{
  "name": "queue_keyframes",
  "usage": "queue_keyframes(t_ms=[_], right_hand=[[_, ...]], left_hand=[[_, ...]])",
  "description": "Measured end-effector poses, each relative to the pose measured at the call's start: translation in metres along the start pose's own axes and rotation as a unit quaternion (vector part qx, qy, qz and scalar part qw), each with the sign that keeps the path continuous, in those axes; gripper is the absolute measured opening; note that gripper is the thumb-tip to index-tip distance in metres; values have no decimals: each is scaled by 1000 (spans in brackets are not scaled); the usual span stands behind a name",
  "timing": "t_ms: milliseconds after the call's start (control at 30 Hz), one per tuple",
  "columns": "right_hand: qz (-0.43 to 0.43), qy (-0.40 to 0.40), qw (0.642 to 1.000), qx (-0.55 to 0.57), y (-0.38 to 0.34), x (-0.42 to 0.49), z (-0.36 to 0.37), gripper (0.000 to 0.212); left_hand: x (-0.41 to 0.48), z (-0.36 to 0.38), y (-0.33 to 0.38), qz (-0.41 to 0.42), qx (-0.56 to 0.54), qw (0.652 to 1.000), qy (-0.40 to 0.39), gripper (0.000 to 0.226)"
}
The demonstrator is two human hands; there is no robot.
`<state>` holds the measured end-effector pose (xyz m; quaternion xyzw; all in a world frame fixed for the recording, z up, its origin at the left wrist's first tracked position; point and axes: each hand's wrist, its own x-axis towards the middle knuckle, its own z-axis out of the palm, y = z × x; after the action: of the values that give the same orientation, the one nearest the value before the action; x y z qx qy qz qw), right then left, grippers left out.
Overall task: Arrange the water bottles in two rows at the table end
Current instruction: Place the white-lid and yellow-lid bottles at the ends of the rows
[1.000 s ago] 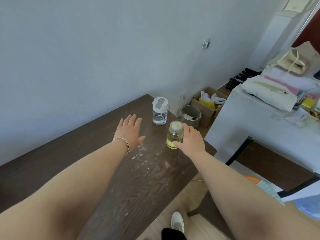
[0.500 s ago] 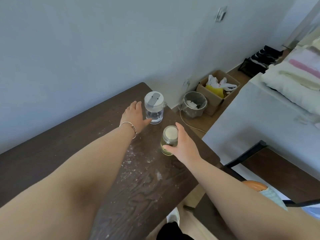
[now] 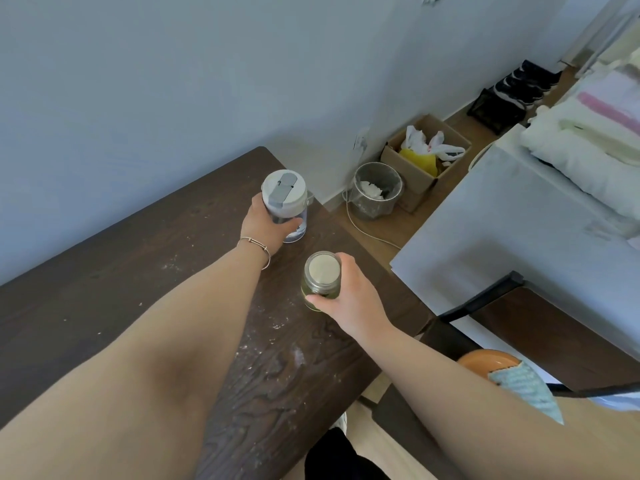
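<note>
The left hand (image 3: 262, 226) gripped the clear white-lidded water bottle (image 3: 286, 206) and the right hand (image 3: 349, 295) clasped the yellow-green cream-lidded bottle (image 3: 321, 279) on the dark wooden worktop (image 3: 138, 271).

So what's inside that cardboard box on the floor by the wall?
The cardboard box stands open. At the top lie white plastic bags and something yellow. Anything beneath them is covered, so it cannot be told.

Table (image 3: 104, 289) left of clear bottle (image 3: 289, 216) lies open (wall close behind); gap betw. bottles narrow, prob. passable.
</note>
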<state>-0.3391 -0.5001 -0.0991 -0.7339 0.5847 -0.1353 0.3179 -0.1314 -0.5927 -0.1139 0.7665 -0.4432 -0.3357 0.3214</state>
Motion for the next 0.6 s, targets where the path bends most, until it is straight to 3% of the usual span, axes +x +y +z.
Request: queue_keyframes(t_ms=[300,600], right_hand=[[30,-4,999,12,-10,-2,-1,89],[95,14,994,43,-30,-21,-3,87]], left_hand=[[-22,-12,-5,1,-14,999,32,79],[-80,-69,-30,-1,-44,998,43,80]])
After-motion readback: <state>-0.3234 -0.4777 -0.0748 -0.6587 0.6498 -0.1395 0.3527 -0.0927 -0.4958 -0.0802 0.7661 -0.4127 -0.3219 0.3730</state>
